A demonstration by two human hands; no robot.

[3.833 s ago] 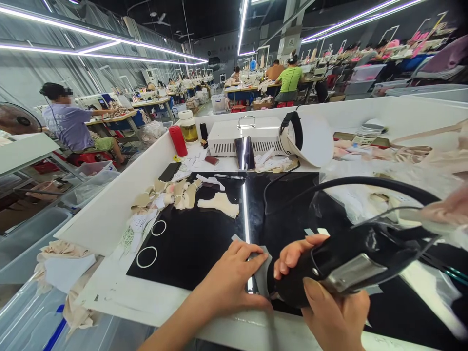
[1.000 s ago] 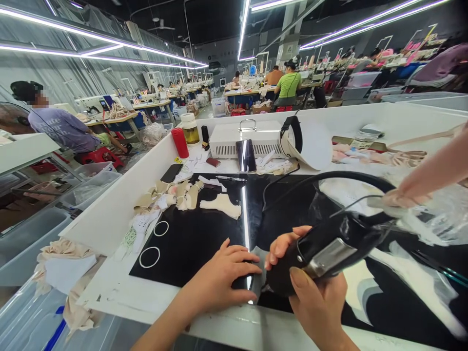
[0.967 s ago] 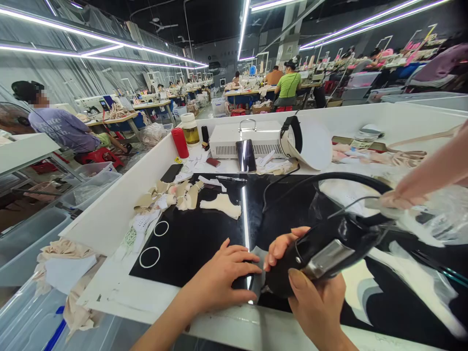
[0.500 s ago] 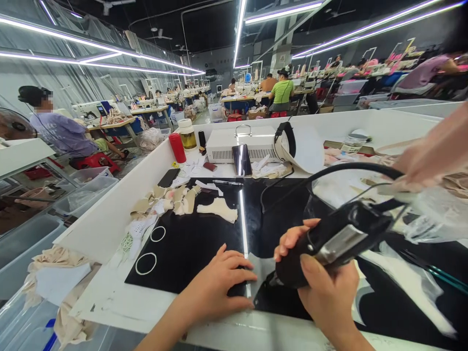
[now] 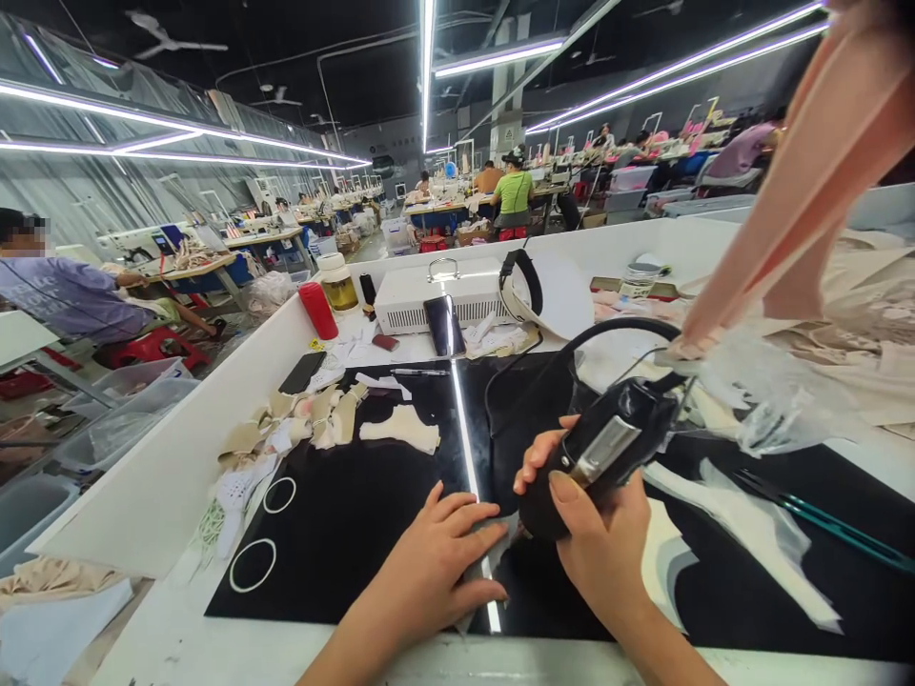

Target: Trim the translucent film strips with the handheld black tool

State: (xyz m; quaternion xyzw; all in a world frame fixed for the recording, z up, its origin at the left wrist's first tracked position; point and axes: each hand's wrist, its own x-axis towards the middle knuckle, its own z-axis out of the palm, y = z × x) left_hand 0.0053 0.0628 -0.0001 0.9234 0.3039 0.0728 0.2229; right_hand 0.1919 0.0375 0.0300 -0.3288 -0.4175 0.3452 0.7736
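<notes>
"What is being done with the right hand point(image 5: 607, 538)?"

"A black handheld tool point(image 5: 597, 457) is being grasped by it, the grip clenched around the body. The tool is being held slanted, its lower end pointing down toward the left fingers."

"And the left hand point(image 5: 433, 553)?"

"Its grip is being held released: the fingers are being spread over a grey sheet point(image 5: 510, 527) on the black mat point(image 5: 335, 534). Whether the sheet is being touched by the tool cannot be told."

"What else is being carried by the desk point(image 5: 178, 634)?"

"A cream piece point(image 5: 401, 429) is being supported by the mat, beyond the left hand. Farther back, a phone point(image 5: 444, 326) is being propped in front of a white vented box point(image 5: 407, 303)."
</notes>
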